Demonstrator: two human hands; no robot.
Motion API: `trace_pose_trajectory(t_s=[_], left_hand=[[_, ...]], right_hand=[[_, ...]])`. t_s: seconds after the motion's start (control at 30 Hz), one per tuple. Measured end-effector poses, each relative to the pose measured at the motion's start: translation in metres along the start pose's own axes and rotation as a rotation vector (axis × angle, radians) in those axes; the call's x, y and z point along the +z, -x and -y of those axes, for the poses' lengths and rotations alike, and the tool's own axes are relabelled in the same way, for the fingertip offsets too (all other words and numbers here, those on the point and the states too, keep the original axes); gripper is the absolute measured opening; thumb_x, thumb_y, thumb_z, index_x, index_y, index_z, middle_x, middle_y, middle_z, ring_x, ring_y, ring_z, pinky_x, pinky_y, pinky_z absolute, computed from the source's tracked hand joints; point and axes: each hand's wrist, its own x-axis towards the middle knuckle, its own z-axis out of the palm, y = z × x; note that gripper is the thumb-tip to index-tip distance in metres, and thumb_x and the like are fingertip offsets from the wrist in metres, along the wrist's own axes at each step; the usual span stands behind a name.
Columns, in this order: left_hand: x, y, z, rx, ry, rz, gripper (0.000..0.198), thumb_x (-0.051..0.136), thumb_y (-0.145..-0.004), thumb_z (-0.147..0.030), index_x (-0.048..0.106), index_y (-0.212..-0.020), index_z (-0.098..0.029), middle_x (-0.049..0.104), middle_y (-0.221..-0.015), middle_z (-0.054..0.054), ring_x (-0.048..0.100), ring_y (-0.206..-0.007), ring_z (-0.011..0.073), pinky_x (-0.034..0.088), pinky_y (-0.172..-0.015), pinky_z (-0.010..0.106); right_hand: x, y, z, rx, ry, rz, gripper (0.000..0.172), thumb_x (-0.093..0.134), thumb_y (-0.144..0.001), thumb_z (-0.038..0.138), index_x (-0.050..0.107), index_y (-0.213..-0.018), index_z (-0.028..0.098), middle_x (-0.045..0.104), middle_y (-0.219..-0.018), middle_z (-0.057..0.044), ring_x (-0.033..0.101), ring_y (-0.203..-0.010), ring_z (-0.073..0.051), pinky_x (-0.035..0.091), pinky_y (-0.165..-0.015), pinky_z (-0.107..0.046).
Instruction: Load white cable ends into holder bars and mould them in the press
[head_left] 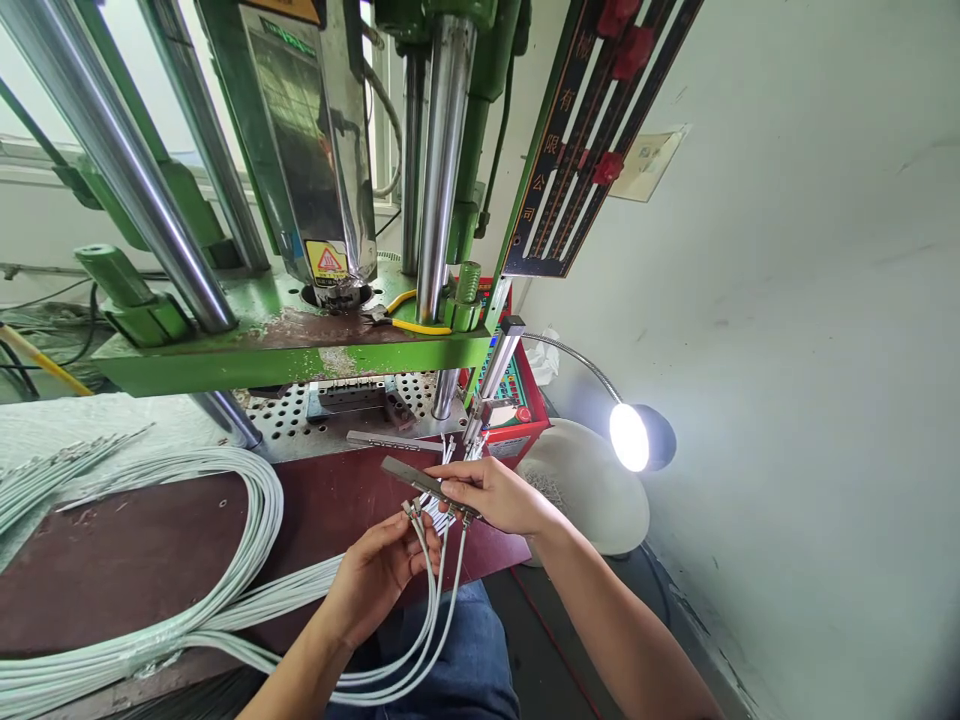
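Observation:
My right hand is closed on a flat grey metal bar, held above the table edge with its left end sticking out. Metal-tipped ends of white cables sit in the bar. My left hand pinches one white cable just below the bar, fingers curled around it. The cables loop down over my lap.
A green press machine with chrome columns stands behind, its perforated bed holding a mould. A big bundle of white cables lies on the brown table at left. A lit gooseneck lamp and a white fan stand at right, beside a wall.

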Motion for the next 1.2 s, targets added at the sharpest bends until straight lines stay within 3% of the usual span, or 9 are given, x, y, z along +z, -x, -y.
trace_pose_trajectory(t_s=[0.17, 0.3, 0.5, 0.7, 0.87, 1.2], left_hand=[[0.005, 0.003, -0.003, 0.022, 0.000, 0.035, 0.016, 0.074, -0.074, -0.029, 0.069, -0.074, -0.014, 0.062, -0.069, 0.004, 0.057, -0.067, 0.0153, 0.047, -0.071, 0.029], [0.004, 0.003, -0.003, 0.031, 0.025, 0.053, 0.020, 0.074, -0.073, -0.033, 0.071, -0.077, -0.014, 0.064, -0.075, 0.004, 0.057, -0.070, 0.0153, 0.047, -0.076, 0.030], [-0.001, -0.002, -0.001, 0.006, -0.089, 0.041, 0.026, 0.080, -0.071, -0.038, 0.067, -0.072, -0.015, 0.062, -0.063, 0.001, 0.054, -0.058, 0.0118, 0.045, -0.060, 0.025], [-0.002, -0.004, 0.009, 0.113, -0.234, -0.082, 0.029, 0.076, -0.074, -0.043, 0.062, -0.080, -0.018, 0.055, -0.049, -0.006, 0.043, -0.038, 0.0066, 0.034, -0.043, 0.020], [0.003, -0.003, 0.010, 0.136, -0.404, -0.137, 0.038, 0.072, -0.076, -0.050, 0.055, -0.065, -0.018, 0.051, -0.044, -0.006, 0.041, -0.036, 0.0054, 0.031, -0.042, 0.020], [0.003, -0.007, 0.008, 0.161, -0.490, -0.202, 0.039, 0.068, -0.077, -0.051, 0.050, -0.063, -0.020, 0.048, -0.041, -0.008, 0.037, -0.032, 0.0049, 0.026, -0.039, 0.019]], right_hand=[[0.000, -0.001, -0.001, -0.002, 0.015, -0.008, 0.041, 0.062, -0.086, 0.037, 0.071, -0.118, 0.013, 0.071, -0.074, -0.004, 0.057, -0.060, -0.011, 0.046, -0.058, -0.024], [0.000, -0.001, -0.003, -0.016, 0.003, -0.004, 0.041, 0.062, -0.085, 0.038, 0.072, -0.117, 0.014, 0.071, -0.076, -0.004, 0.058, -0.064, -0.012, 0.045, -0.060, -0.024], [-0.001, 0.000, 0.000, -0.023, 0.037, -0.007, 0.039, 0.060, -0.087, 0.036, 0.071, -0.117, 0.013, 0.070, -0.075, -0.004, 0.055, -0.060, -0.011, 0.045, -0.059, -0.024], [0.000, 0.002, 0.004, -0.019, 0.059, -0.012, 0.038, 0.059, -0.088, 0.032, 0.071, -0.119, 0.014, 0.069, -0.078, -0.003, 0.054, -0.063, -0.011, 0.044, -0.061, -0.024], [0.004, 0.001, 0.004, -0.020, 0.084, -0.021, 0.036, 0.059, -0.087, 0.028, 0.072, -0.118, 0.015, 0.070, -0.080, -0.003, 0.056, -0.067, -0.012, 0.043, -0.063, -0.023], [0.011, 0.006, 0.012, -0.003, 0.202, -0.024, 0.039, 0.056, -0.089, 0.026, 0.067, -0.125, 0.017, 0.071, -0.078, -0.001, 0.055, -0.062, -0.010, 0.044, -0.062, -0.022]])
